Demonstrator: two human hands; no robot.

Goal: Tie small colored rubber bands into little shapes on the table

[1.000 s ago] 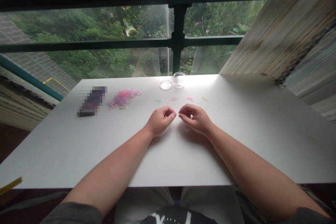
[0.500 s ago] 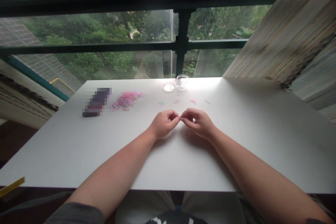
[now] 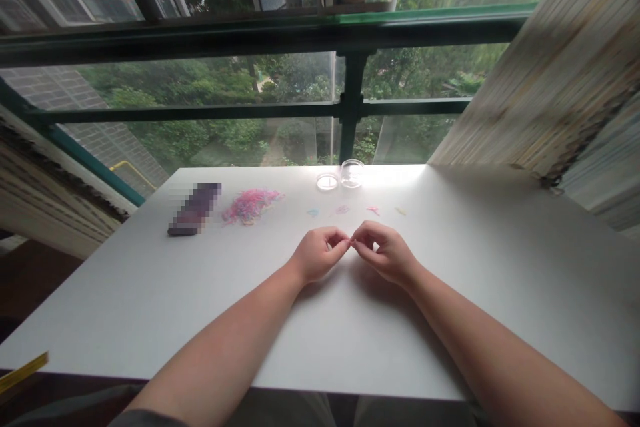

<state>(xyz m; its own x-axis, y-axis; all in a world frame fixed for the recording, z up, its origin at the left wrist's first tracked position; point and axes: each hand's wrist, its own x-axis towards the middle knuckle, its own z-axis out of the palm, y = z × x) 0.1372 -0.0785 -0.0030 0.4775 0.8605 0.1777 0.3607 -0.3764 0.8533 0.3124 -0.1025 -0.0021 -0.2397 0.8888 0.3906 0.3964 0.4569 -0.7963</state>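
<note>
My left hand (image 3: 321, 254) and my right hand (image 3: 384, 252) meet fingertip to fingertip over the middle of the white table (image 3: 300, 340). Each one is closed in a pinch of thumb and forefinger; whatever lies between the tips is too small to make out. Just beyond them lies a row of tiny piles of thin pieces: blue (image 3: 313, 213), pale pink-purple (image 3: 342, 210), pink-red (image 3: 373, 211) and pale yellow (image 3: 401, 211). Farther left is a larger heap of mixed pink, purple and bluish pieces (image 3: 251, 205).
A clear round jar (image 3: 353, 174) stands at the table's back edge, with a round clear lid (image 3: 327, 181) beside it. A dark, pixelated flat object (image 3: 195, 209) lies at the left. Behind are a green window frame (image 3: 353, 90) and a striped curtain (image 3: 505, 93).
The camera view has tilted up slightly, so everything sits lower in the picture. Both hands keep the same pinching pose, tips together.
</note>
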